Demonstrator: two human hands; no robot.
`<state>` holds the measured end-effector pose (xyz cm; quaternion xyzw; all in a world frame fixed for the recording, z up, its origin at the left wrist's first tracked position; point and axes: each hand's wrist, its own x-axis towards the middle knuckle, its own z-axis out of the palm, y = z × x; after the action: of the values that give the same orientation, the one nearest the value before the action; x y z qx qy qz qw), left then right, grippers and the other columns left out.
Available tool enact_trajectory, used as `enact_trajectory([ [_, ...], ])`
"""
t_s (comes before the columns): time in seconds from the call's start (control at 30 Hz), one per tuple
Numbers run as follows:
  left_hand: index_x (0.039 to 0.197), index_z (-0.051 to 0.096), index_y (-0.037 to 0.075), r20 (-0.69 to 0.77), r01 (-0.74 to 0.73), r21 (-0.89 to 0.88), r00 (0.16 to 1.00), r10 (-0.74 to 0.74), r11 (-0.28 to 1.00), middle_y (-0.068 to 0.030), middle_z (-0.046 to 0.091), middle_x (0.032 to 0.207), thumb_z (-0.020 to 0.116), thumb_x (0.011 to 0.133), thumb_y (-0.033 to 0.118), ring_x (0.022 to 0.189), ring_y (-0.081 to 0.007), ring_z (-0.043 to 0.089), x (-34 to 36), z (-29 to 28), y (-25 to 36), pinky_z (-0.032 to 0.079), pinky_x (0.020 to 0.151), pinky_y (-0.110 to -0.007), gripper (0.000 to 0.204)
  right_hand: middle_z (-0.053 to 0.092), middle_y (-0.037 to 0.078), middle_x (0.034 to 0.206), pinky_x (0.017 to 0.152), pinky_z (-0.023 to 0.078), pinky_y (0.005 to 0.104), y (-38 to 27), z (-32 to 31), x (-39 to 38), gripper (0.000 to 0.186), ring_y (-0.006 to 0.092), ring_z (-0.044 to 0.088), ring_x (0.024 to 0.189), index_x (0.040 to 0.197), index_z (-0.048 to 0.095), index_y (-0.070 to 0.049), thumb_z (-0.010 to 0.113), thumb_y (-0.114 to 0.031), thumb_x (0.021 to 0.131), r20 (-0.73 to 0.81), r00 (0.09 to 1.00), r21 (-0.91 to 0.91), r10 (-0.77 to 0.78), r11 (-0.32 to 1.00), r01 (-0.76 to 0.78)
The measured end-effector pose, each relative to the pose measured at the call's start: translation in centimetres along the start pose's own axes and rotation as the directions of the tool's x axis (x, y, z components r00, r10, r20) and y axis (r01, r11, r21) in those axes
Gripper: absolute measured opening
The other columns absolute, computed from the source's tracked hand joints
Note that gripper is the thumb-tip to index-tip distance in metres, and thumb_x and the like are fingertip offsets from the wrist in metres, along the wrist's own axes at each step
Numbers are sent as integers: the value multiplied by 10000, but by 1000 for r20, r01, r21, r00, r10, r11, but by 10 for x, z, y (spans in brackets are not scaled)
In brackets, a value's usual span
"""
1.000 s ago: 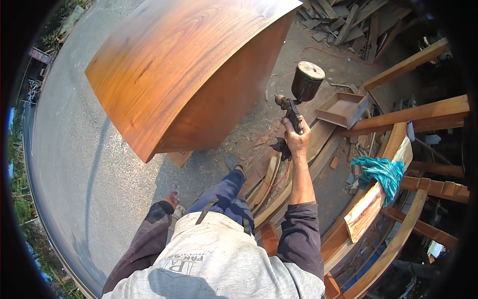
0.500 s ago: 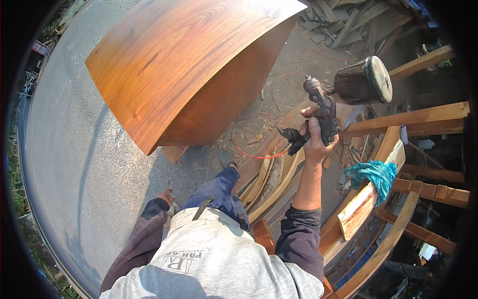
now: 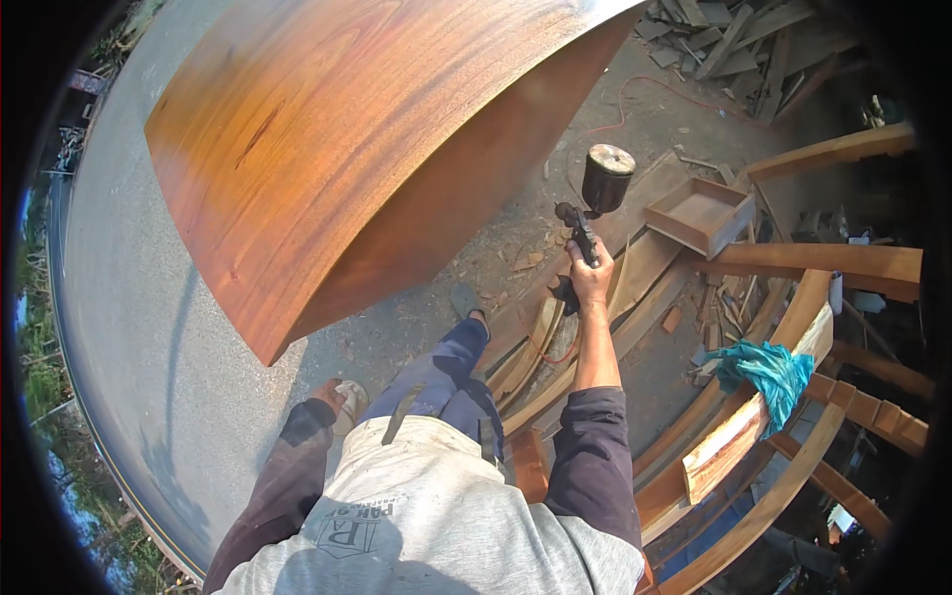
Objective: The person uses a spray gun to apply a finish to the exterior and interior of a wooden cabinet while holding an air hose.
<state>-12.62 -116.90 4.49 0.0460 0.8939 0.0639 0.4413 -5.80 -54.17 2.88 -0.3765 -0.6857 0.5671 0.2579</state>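
Spray gun, dark, with round cup (pale lid uppermost), held in the right hand.
Right hand closed around the grip; gun located in front of the person, right of a large polished wooden furniture piece and apart from it. Left hand low beside a pale shoe, its grip too small to tell. Nearby: open wooden box, beyond the right hand; teal cloth, draped over a rough-edged plank.
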Motion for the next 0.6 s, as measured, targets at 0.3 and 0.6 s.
enact_trajectory([
  [0.3, 1327, 576, 104, -6, 63, 1, 998, -63, 998, -183, 725, 1005, 667, 893, 293, 962, -348, 695, -11, -27, 20, 544, 858, -426, 481, 694, 10, 840, 714, 502, 321, 66, 17, 6, 319, 118, 617, 767, 1117, 700, -31, 727, -151, 822, -14, 990, -230, 140, 963, -139],
  [0.6, 1325, 571, 113, -19, 3, -13, 1000, -3, 1000, -195, 724, 1007, 672, 893, 308, 999, -349, 687, 35, -37, 64, 542, 884, -426, 484, 699, 12, 844, 719, 499, 272, -43, -24, 32, 302, 104, 612, 745, 1121, 685, -3, 735, -106, 842, -12, 1000, 31, -25, 999, 26],
])
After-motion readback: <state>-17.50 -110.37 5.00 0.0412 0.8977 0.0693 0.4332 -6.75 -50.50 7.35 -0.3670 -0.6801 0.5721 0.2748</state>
